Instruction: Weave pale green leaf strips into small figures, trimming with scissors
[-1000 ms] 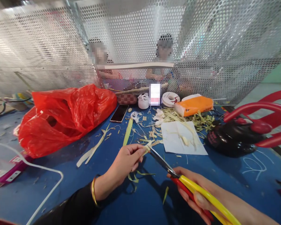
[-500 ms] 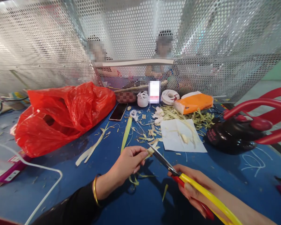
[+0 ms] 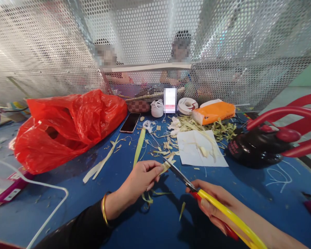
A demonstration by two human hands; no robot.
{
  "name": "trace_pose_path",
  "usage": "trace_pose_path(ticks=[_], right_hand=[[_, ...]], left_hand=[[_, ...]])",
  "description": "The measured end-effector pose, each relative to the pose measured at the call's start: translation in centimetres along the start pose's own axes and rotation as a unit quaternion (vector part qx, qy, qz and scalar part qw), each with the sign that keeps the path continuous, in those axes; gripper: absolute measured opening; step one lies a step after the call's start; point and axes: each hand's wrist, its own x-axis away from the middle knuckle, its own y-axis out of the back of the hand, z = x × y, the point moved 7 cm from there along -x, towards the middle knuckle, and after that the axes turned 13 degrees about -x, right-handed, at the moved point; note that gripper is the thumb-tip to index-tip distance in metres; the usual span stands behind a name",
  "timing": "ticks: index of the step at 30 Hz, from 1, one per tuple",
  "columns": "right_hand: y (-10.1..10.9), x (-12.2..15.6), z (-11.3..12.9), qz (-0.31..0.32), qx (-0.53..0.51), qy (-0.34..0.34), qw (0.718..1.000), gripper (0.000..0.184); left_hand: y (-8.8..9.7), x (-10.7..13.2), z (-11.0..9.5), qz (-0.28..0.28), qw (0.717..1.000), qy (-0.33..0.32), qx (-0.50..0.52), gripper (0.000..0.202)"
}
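My left hand (image 3: pixel 141 176) pinches a small pale leaf strip (image 3: pixel 166 166) above the blue table (image 3: pixel 67 207). My right hand (image 3: pixel 212 204) grips scissors (image 3: pixel 186 180) with red and yellow handles. The blades point up-left and meet the strip's end beside my left fingertips. Thin green and pale trimmings (image 3: pixel 149 197) lie on the table under my hands. A gold bangle sits on my left wrist.
A red plastic bag (image 3: pixel 67 124) lies at left, a phone (image 3: pixel 130 122) beside it. White paper (image 3: pixel 199 152), leaf scraps (image 3: pixel 217 128), an orange tissue pack (image 3: pixel 214 112), tape rolls (image 3: pixel 187 105) and a black bag (image 3: pixel 256 148) sit ahead. Two people sit behind the perforated screen (image 3: pixel 223 52). A white cable (image 3: pixel 52 188) crosses left.
The scissor blades have closed a little onto the strip. Both hands stay nearly in place; the view has shifted slightly.
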Motion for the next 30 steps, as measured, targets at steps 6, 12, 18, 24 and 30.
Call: trace_pose_path(ticks=[6,12,18,24,30], right_hand=[[-0.5,-0.2,0.4,0.014,0.010,0.003,1.000,0.063],[-0.2,-0.5,0.1,0.014,0.022,0.020,0.999,0.057],[-0.2,-0.2,0.4,-0.036,0.026,0.044,0.998,0.052],[2.7,-0.4,2.6,-0.166,0.211,0.178,0.947,0.045],[4.9,-0.5,3.8,-0.322,0.549,0.220,0.739,0.045]], left_hand=[[0.0,0.1,0.0,0.003,1.000,0.002,-0.004,0.025],[0.0,0.2,-0.2,-0.002,1.000,-0.006,-0.005,0.026],[0.2,0.0,-0.1,-0.003,1.000,-0.009,-0.004,0.026],[0.5,-0.1,0.0,-0.017,1.000,-0.010,0.010,0.028],[0.2,0.0,0.1,-0.010,0.999,-0.021,0.041,0.030]])
